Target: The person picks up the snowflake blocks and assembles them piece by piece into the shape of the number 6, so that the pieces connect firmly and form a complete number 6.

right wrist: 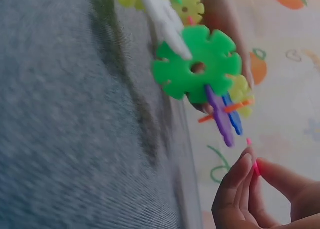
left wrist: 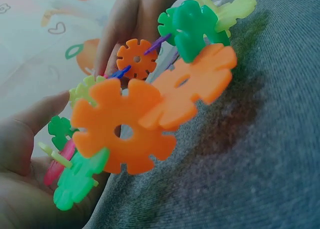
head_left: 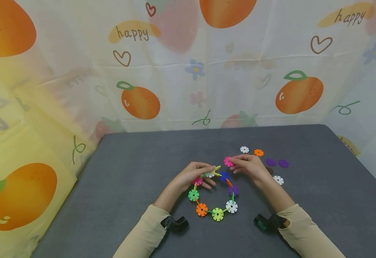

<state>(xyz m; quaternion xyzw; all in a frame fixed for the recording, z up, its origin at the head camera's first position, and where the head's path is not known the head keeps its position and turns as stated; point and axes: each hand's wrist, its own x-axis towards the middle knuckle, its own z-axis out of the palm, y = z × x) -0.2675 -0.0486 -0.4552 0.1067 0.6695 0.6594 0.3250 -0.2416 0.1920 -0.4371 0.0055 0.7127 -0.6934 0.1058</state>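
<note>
A ring of linked plastic snowflake discs [head_left: 217, 214] in green, orange, yellow, white, purple, blue and pink hangs from my left hand [head_left: 189, 176]. The thumb and fingers of that hand grip it at its far side, by a yellow disc [head_left: 218, 168]. To the right, my right hand [head_left: 250, 167] pinches a loose pink snowflake disc [head_left: 228, 161] between thumb and fingertips, a small gap from the ring. In the right wrist view the pink disc [right wrist: 257, 168] is edge-on and mostly hidden by the fingers. Orange discs [left wrist: 100, 124] fill the middle of the left wrist view.
Loose discs lie on the grey table [head_left: 136, 161] beyond and beside my right hand: a white disc [head_left: 244, 149], an orange disc [head_left: 258, 152], two purple discs [head_left: 283, 163], another white disc [head_left: 278, 180] and a dark brown one partly behind the wrist. A printed curtain [head_left: 175, 89] hangs behind the table.
</note>
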